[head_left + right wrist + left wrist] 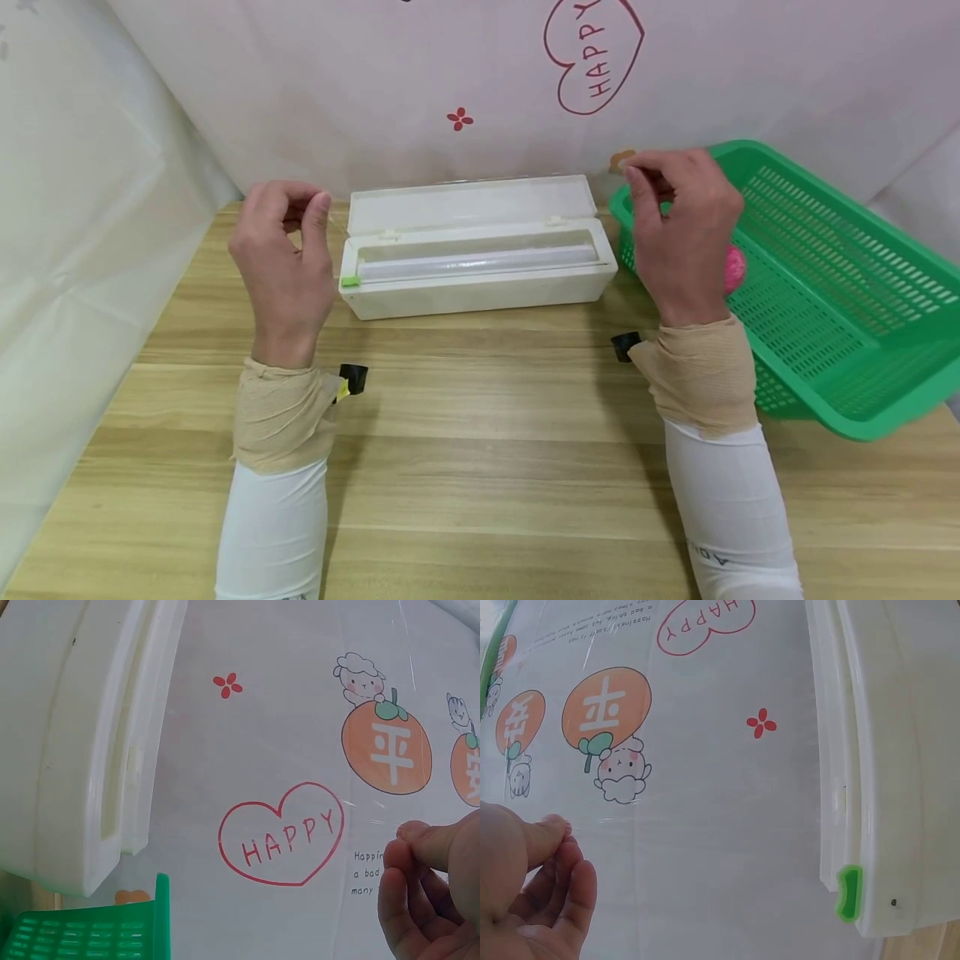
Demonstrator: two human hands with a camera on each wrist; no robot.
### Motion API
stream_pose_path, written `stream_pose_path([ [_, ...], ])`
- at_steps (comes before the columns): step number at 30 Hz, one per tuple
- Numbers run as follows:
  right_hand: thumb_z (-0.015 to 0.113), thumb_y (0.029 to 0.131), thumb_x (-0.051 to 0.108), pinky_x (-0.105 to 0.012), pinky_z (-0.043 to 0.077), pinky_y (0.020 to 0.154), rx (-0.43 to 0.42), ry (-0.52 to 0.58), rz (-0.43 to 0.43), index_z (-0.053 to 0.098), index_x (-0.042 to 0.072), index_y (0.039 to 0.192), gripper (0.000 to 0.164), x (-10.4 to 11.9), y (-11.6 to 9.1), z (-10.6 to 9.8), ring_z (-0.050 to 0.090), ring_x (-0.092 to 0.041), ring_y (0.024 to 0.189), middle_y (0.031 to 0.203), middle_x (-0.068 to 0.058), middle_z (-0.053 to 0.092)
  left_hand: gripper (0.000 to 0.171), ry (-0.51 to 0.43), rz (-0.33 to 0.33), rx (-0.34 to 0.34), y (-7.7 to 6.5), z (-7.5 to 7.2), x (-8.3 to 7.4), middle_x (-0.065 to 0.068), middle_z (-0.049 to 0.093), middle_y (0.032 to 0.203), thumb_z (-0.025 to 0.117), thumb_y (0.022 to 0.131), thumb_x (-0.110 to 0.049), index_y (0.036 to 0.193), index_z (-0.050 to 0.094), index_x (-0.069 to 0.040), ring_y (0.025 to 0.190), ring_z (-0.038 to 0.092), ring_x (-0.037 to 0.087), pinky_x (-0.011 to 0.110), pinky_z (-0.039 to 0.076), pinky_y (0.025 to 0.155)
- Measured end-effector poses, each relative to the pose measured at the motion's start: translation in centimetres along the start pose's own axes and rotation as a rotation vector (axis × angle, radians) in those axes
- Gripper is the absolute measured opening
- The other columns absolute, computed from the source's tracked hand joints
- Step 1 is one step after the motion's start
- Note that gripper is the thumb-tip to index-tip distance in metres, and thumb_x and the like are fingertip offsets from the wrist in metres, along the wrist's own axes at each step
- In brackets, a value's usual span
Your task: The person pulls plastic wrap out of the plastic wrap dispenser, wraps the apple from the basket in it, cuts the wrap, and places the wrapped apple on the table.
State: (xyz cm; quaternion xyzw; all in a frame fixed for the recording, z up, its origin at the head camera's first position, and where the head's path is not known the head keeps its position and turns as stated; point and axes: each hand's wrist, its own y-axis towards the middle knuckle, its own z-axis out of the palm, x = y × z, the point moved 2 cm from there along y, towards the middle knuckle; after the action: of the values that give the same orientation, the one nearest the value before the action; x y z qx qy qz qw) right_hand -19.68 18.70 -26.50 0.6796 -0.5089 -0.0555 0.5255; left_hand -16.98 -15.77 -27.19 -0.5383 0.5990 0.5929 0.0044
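I can barely make out the film (480,208) between my hands; it's nearly invisible. My right hand (678,233) hides most of the pink thing (735,268) in the basket (840,283), whose right end is cut off.

Item count, located relative to the white dispenser box (477,265):

- Dispenser boxes: one, lid open, at the table's middle.
- Film rolls (472,263): one, inside the box.
- Green slider tabs (350,282): one, at the box's left end.
- Green baskets (840,283): one, just right of the box.
- Pink objects (735,268): one, in the basket, partly hidden.
- Hands: two, a left hand (285,258) left of the box and a right hand (678,233) right of it.
- Wooden tables (480,467): one, under the box.
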Motion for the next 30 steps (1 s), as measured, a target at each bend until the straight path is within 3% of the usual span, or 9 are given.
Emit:
stream_pose_path([
  [8, 0.063, 0.107, 0.026, -0.009, 0.043, 0.082, -0.012, 0.015, 0.008, 0.077, -0.004, 0.112, 0.034, 0.3, 0.1, -0.3, 0.070, -0.032, 0.091, 0.105, -0.025, 0.073, 0.028, -0.014, -0.009, -0.023, 0.0, -0.2, -0.4, -0.014, 0.055, 0.092, 0.067, 0.104, -0.017, 0.099, 0.072, 0.011, 0.087, 0.053, -0.005, 0.013, 0.050, 0.082],
  [15, 0.067, 0.105, 0.023, -0.006, 0.042, 0.082, -0.045, 0.036, 0.071, 0.080, 0.000, 0.109, 0.026, 0.6, 0.1, -0.5, 0.070, -0.027, 0.090, 0.105, -0.021, 0.076, 0.029, -0.017, -0.010, -0.031, 0.0, -0.4, -0.7, -0.016, 0.053, 0.092, 0.068, 0.104, -0.017, 0.099, 0.073, 0.011, 0.087, 0.053, -0.006, 0.013, 0.050, 0.082],
  [21, 0.067, 0.105, 0.023, -0.006, 0.042, 0.082, -0.054, 0.027, 0.082, 0.080, 0.001, 0.109, 0.026, 0.8, 0.2, -0.6, 0.070, -0.026, 0.090, 0.106, -0.021, 0.076, 0.028, -0.009, -0.003, -0.041, 0.1, -0.5, -0.8, -0.008, 0.059, 0.092, 0.068, 0.104, -0.017, 0.099, 0.073, 0.010, 0.087, 0.053, -0.006, 0.013, 0.049, 0.082],
  [30, 0.060, 0.109, 0.030, -0.007, 0.043, 0.082, -0.028, -0.004, -0.003, 0.078, -0.003, 0.112, 0.038, 0.9, 0.2, -1.1, 0.070, -0.031, 0.091, 0.105, -0.025, 0.073, 0.028, -0.018, 0.005, -0.053, 0.1, -0.7, -1.1, -0.019, 0.054, 0.092, 0.068, 0.103, -0.017, 0.098, 0.073, 0.010, 0.087, 0.053, -0.007, 0.013, 0.048, 0.082],
])
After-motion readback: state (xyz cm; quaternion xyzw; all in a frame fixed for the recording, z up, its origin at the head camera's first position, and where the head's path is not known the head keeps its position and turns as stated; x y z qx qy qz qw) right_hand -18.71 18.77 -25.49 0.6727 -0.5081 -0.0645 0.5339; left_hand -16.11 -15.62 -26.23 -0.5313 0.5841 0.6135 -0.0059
